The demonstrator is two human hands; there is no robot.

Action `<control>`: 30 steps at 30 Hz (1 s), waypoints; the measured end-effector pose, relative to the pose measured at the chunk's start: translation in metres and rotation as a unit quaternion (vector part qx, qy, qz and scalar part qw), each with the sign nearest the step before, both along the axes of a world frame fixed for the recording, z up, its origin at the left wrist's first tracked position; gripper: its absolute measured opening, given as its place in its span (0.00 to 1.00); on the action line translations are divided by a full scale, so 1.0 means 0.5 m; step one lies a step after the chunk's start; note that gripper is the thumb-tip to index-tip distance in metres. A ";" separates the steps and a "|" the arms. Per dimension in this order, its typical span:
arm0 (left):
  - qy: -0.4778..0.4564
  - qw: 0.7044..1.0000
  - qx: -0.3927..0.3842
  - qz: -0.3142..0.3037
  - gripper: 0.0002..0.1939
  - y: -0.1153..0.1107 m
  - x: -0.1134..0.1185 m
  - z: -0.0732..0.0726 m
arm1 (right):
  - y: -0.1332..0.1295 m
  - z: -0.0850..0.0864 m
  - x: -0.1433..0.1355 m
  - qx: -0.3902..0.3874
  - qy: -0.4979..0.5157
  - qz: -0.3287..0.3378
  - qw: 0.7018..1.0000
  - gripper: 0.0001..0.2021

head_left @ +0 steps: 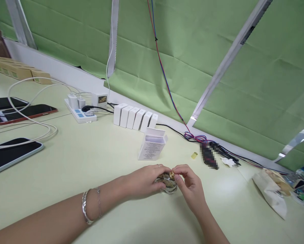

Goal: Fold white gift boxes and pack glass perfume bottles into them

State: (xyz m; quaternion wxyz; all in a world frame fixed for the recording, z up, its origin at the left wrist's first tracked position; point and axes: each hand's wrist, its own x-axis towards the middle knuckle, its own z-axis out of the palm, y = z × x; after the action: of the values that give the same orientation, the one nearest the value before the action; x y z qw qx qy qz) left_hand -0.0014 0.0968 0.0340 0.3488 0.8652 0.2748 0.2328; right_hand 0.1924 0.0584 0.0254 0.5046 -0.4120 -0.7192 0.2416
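A clear, rounded glass bottle (169, 187) with a gold neck rests on the pale table. My left hand (152, 179) is wrapped round its left side, with the thumb in front and the fingers behind. The fingertips of my right hand (188, 183) pinch the small gold piece (171, 174) at the bottle's top. Just behind the hands stands an open white box (152, 147) with printed text, its flap raised. A small yellow-gold piece (194, 155) lies to the right of that box.
Several white boxes (134, 117) stand in a row near the wall. On the left are a power strip (82, 115), white cables and phones (12, 154). Dark cables run along the back right, and a cream cloth bag (268, 193) lies at the right.
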 end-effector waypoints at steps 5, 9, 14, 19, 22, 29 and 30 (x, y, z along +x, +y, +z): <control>0.001 1.000 0.003 -0.002 0.15 -0.001 0.001 0.000 | -0.001 -0.005 0.000 0.001 0.003 0.003 1.000 0.04; 0.000 1.000 0.008 0.000 0.17 -0.001 0.001 0.001 | -0.002 -0.002 -0.005 0.024 -0.010 -0.004 1.000 0.04; 0.001 1.000 0.008 -0.002 0.18 0.001 0.001 0.000 | -0.001 0.011 -0.009 0.048 -0.042 -0.010 0.998 0.05; 0.001 1.000 0.008 0.001 0.18 0.002 0.003 -0.002 | 0.002 0.018 -0.008 0.061 -0.059 -0.011 0.996 0.05; 0.004 1.000 0.007 0.004 0.19 0.001 0.003 0.001 | 0.004 0.021 -0.007 0.068 -0.075 -0.007 0.995 0.05; 0.011 1.000 0.010 -0.002 0.18 -0.001 0.002 0.006 | 0.005 0.031 0.000 0.050 -0.104 0.010 0.993 0.06; 0.013 1.000 0.009 -0.001 0.18 -0.001 0.002 0.006 | 0.006 0.032 0.002 0.043 -0.101 0.016 0.994 0.05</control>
State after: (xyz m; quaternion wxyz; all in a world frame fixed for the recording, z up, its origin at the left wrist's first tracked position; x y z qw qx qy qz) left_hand -0.0004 0.0962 0.0370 0.3377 0.8716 0.2764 0.2234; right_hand 0.1932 0.0613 0.0416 0.4426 -0.4007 -0.7828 0.1753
